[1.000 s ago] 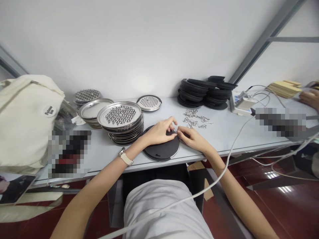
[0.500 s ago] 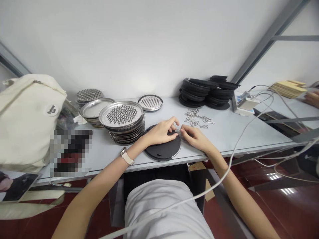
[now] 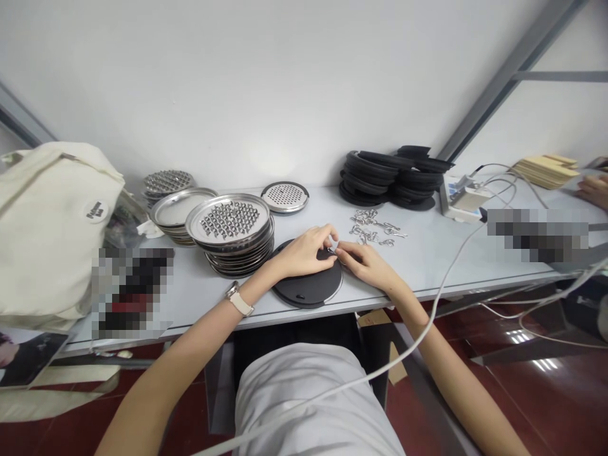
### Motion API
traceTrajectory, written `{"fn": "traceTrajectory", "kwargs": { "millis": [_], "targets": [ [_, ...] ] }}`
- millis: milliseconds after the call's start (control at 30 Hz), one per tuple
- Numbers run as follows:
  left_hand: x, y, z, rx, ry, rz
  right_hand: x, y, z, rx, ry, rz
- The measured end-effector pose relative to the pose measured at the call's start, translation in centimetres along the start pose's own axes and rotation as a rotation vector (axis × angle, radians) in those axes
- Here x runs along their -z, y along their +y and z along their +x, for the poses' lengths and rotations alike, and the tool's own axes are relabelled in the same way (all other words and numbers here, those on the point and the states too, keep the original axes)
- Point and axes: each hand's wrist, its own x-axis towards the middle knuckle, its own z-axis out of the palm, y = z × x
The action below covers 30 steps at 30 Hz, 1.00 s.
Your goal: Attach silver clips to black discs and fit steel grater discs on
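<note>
A black round disc [image 3: 308, 286] lies near the table's front edge, with a small slot close to its front rim. My left hand [image 3: 306, 253] rests across it, thumb and bent fingers gripping about its right rim. At that rim a small metal wire clip [image 3: 332, 251] shows between the two hands. My right hand [image 3: 368, 266] pinches the clip with thumb and forefinger, its other fingers curled. The fingertips partly hide where clip and disc meet. Behind the right hand lie several loose wire clips [image 3: 373, 227].
Stacked metal grater discs [image 3: 232, 221] stand left of the hands, a perforated disc [image 3: 285, 197] behind. Black rings [image 3: 375, 174] are piled at the back right beside a power strip [image 3: 463, 199]. A white cable [image 3: 439, 297] crosses in front. Another person's hand [image 3: 593, 190] is far right.
My right hand has moved slightly left, bringing its fingertips closer to the left hand at the disc's rim. The left hand stays on the disc.
</note>
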Motion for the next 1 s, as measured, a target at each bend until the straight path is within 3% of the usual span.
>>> {"fn": "traceTrajectory", "kwargs": {
  "millis": [1000],
  "targets": [
    [0.06,0.04,0.04,-0.011,-0.019,-0.057,-0.15,0.36,-0.15,-0.011,0.004,0.012]
  ]
}}
